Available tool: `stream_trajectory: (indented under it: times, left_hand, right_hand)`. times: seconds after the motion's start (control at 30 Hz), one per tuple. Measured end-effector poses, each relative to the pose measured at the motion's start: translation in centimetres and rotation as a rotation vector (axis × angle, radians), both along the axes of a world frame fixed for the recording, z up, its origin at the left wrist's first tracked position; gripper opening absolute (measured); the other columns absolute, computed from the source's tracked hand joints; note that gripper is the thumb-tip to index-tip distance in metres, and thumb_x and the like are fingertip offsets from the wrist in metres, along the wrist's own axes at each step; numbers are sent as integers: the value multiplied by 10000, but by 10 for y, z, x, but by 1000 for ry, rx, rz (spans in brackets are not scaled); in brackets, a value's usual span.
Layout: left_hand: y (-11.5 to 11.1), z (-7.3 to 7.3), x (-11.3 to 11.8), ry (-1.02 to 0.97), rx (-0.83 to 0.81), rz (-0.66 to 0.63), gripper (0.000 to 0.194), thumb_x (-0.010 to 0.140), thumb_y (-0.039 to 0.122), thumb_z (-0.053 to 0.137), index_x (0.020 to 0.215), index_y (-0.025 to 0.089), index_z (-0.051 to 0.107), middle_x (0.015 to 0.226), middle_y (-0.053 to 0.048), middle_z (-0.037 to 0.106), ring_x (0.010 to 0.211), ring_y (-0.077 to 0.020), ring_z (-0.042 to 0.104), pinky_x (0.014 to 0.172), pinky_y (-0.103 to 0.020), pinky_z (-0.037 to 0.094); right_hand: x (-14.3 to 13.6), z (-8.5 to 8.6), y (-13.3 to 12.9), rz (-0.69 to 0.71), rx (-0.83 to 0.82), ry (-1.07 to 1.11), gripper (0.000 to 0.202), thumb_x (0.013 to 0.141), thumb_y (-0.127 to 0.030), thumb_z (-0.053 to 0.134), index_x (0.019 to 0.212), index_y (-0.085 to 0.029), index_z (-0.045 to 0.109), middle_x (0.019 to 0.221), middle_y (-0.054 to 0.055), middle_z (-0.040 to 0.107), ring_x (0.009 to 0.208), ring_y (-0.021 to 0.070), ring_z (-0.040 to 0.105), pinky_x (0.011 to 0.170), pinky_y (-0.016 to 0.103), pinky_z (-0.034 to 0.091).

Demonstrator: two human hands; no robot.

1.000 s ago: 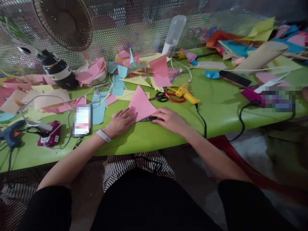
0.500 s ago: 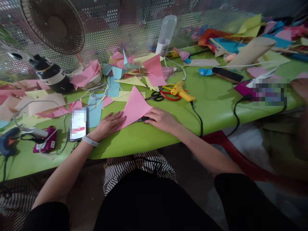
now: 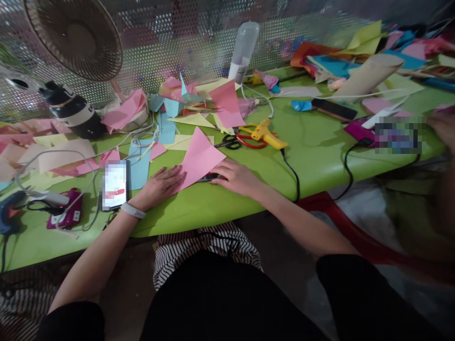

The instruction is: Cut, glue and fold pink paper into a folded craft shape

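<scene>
Dim light, soft sheen on the green table [image 3: 320, 163], deep shadow beneath, pixelated phone screen [image 3: 114, 185], stretched outer edges.

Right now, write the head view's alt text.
The left hand lies on pink paper on a cluttered green table; the right hand touches a partly hidden tool at the paper's edge. A yellow glue gun and a phone lie nearby.

We're at a craft workshop by the look of it, home or business I can't say: a long green bench [image 3: 316, 151], coloured paper scraps [image 3: 227, 104] strewn along it, a pink sheet [image 3: 199, 158] near the front edge. There's a yellow glue gun [image 3: 265, 135], a blue glue gun [image 3: 11, 208] far left, black-handled scissors [image 3: 232, 142] near the yellow. Purple power blocks [image 3: 74, 208] and trailing cables, a perforated screen [image 3: 170, 42] behind, and another person [image 3: 444, 128] at the right edge!
</scene>
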State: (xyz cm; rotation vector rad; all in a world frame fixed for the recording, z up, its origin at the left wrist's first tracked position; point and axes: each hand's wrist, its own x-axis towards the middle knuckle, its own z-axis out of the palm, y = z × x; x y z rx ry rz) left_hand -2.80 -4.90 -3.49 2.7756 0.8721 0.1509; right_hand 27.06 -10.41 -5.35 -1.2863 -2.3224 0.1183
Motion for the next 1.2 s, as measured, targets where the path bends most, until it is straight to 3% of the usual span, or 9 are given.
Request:
stream_trajectory:
  times: [0.27, 0.93, 1.03, 1.13, 1.2]
  left_hand:
    - [-1, -1, 0, -23, -8, -12, 453, 1047, 342, 297, 1468, 243, 433, 1557, -85, 385, 1453, -213, 347, 1197, -488, 269]
    - [-2, -4, -3, -132, -7, -4, 427, 1031, 337, 369, 1421, 222, 500, 1544, -91, 408, 1453, -223, 344, 1203, -490, 267]
    - [-2, -1, -9, -234, 31, 44, 402, 1007, 352, 446, 1371, 226, 559, 1472, -93, 512, 1398, -231, 442, 1180, -499, 327]
    - [-2, 1, -15, -303, -15, 41, 351, 985, 372, 496, 1255, 219, 658, 1341, -90, 635, 1254, -206, 594, 1092, -420, 471]
    - [-3, 2, -18, -313, -58, 27, 338, 981, 374, 503, 1217, 214, 684, 1322, -86, 648, 1230, -193, 613, 1074, -383, 497]
  right_hand:
    - [-2, 1, -4, 53, 10, 2, 245, 927, -344, 634, 1080, -186, 743, 1006, 82, 718, 962, 214, 650, 819, 344, 558]
    - [-18, 3, -6, 62, -1, 17, 273, 922, -339, 639, 1142, -210, 735, 937, 75, 702, 925, 214, 629, 788, 341, 546]
    - [-17, 2, -6, 66, -13, 22, 278, 925, -340, 634, 1149, -209, 733, 933, 78, 695, 919, 212, 624, 798, 336, 542]
    - [-17, 2, -7, 70, -11, 11, 282, 935, -348, 617, 1149, -202, 728, 949, 83, 702, 928, 216, 623, 803, 342, 539]
    - [-20, 2, -7, 73, -3, 5, 282, 936, -356, 614, 1137, -193, 725, 973, 87, 710, 938, 220, 627, 818, 351, 535]
